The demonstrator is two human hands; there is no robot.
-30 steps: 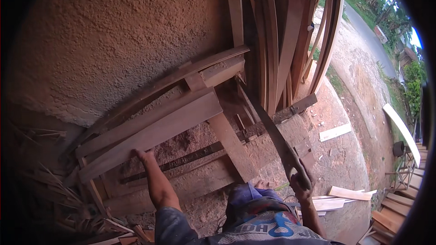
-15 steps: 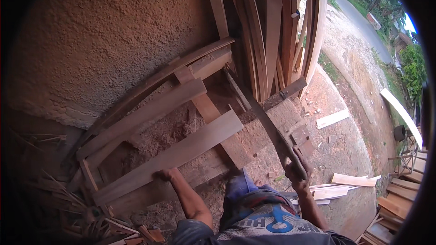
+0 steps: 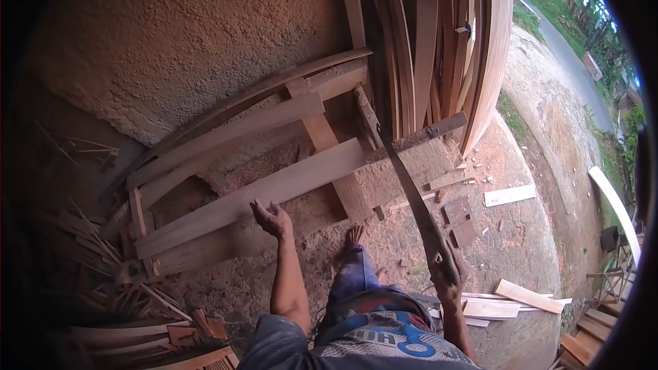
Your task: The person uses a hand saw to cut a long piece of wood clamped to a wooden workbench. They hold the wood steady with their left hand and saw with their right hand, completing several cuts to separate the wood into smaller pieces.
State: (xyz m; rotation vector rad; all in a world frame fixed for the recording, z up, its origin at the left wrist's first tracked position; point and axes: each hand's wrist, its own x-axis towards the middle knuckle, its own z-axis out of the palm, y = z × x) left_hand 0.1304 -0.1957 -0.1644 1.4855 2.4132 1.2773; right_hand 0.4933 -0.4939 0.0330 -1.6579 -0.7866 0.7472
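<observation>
My left hand [image 3: 271,218] is open, fingers apart and slightly curled, just below a long pale grey board [image 3: 308,175] lying across a low dusty wooden frame [image 3: 339,199]. A second board [image 3: 226,135] lies parallel farther back on the frame, with a gap between them. My right hand [image 3: 450,275] is closed on the handle of a long, dark hand saw [image 3: 415,199], whose narrow blade reaches away toward the frame's far right corner.
A rough wall [image 3: 185,34] rises behind the frame, with tall planks [image 3: 421,48] upright beside it. Offcuts [image 3: 89,240] are heaped at left; pale boards [image 3: 528,296] lie at lower right. My bare foot [image 3: 355,236] is below the frame. A road [image 3: 576,68] runs outside at right.
My left hand has let go of the nearer board, which shifted toward me away from the back board, and is now open below it. My right hand still holds the saw.
</observation>
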